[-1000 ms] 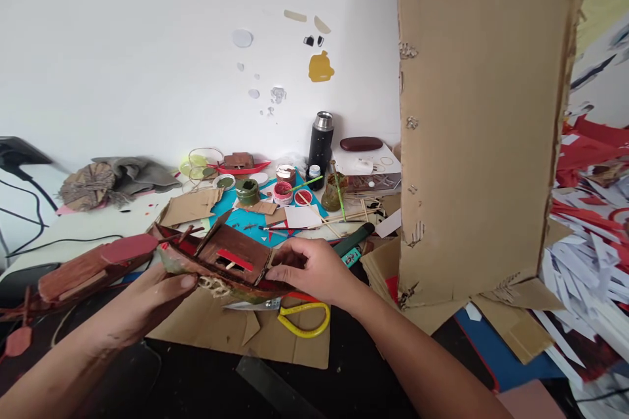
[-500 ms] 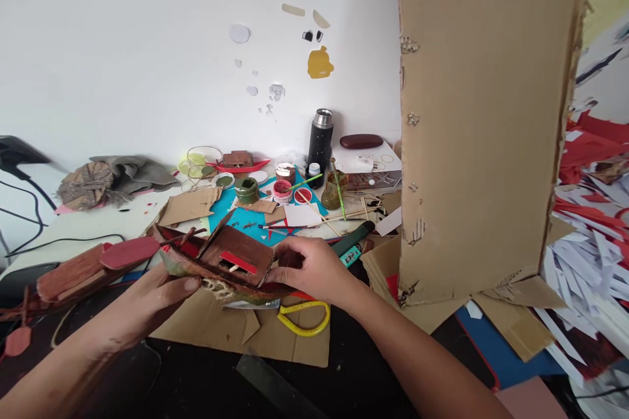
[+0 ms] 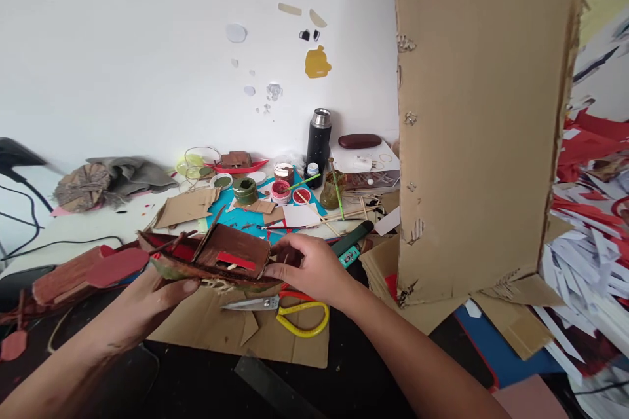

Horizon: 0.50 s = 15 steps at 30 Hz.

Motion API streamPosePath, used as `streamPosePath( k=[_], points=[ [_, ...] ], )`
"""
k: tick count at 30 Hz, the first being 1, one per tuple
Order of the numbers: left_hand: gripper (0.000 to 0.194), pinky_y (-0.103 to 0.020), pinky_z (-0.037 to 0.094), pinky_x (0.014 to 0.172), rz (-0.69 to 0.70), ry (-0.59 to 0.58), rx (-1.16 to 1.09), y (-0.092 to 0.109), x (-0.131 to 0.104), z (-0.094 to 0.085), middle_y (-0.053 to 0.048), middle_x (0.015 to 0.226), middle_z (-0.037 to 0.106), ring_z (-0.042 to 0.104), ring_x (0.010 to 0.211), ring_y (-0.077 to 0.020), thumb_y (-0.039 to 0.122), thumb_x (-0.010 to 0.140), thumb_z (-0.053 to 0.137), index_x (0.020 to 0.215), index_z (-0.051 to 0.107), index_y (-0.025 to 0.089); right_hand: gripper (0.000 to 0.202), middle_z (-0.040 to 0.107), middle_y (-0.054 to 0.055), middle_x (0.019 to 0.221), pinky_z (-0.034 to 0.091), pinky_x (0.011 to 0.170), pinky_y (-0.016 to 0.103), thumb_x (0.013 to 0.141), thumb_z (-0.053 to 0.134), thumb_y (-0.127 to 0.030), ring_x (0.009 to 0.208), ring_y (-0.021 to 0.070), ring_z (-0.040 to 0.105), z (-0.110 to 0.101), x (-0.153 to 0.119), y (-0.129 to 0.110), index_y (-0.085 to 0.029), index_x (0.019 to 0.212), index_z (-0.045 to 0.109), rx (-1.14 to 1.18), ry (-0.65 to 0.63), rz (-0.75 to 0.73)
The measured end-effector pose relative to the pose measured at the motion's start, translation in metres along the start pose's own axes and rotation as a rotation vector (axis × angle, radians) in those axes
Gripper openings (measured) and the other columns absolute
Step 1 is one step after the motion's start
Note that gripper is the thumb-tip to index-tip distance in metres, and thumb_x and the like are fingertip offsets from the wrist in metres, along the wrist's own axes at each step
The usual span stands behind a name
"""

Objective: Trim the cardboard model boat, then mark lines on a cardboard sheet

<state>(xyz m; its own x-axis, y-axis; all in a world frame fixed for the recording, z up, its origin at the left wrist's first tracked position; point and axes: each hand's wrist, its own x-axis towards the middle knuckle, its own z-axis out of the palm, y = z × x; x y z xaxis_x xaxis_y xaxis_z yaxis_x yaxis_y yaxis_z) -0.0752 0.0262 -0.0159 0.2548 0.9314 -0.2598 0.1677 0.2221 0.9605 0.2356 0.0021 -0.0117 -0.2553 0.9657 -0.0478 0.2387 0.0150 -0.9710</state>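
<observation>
A painted model boat (image 3: pixel 230 245), brown and red with a flat-roofed cabin, is held up between both hands. My left hand (image 3: pixel 162 298) grips its left end from below, thumb along the hull, other fingers hidden underneath. My right hand (image 3: pixel 307 266) pinches the right end beside the cabin. A red paddle-shaped piece (image 3: pixel 118 267) sticks out at the boat's left. Below the hull, scissors (image 3: pixel 303 321) with yellow and red handles lie on a cardboard sheet (image 3: pixel 206 324).
Paint jars (image 3: pixel 244 191), a glass jar with a brush (image 3: pixel 333 190) and a black flask (image 3: pixel 319 137) stand behind. A tall cardboard panel (image 3: pixel 486 111) rises at right, beside heaped paper scraps (image 3: pixel 590 255). Another brown model boat (image 3: pixel 63 275) lies left; a small red boat (image 3: pixel 240 167) sits at the back.
The boat has tipped so its hull sits flatter and its left end has shifted left and slightly down. More of the scissors' blades now shows beneath it. Both hands keep their hold.
</observation>
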Motion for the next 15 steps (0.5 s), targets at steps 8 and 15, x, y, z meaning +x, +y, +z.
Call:
streamPosePath(
  k=[8, 15],
  points=[
    [0.089, -0.063, 0.033, 0.13, -0.041, 0.148, 0.276, 0.024, -0.011, -0.002, -0.011, 0.115, 0.082, 0.057, 0.14, -0.0511, 0.082, 0.055, 0.086, 0.125, 0.078, 0.028, 0.033, 0.076, 0.004, 0.1, 0.049, 0.069, 0.029, 0.087, 0.089, -0.044, 0.077, 0.0165, 0.065, -0.002, -0.002, -0.006, -0.02, 0.108, 0.078, -0.019, 0.138, -0.041],
    [0.082, -0.052, 0.057, 0.113, 0.069, 0.105, 0.134, 0.016, -0.012, -0.004, -0.007, 0.119, 0.082, 0.064, 0.134, -0.0454, 0.079, 0.066, 0.082, 0.13, 0.076, 0.028, 0.031, 0.076, 0.005, 0.107, 0.052, 0.085, 0.032, 0.09, 0.088, -0.046, 0.097, 0.0211, 0.069, -0.001, 0.0, -0.013, -0.021, 0.106, 0.076, -0.07, 0.09, -0.192]
  ],
)
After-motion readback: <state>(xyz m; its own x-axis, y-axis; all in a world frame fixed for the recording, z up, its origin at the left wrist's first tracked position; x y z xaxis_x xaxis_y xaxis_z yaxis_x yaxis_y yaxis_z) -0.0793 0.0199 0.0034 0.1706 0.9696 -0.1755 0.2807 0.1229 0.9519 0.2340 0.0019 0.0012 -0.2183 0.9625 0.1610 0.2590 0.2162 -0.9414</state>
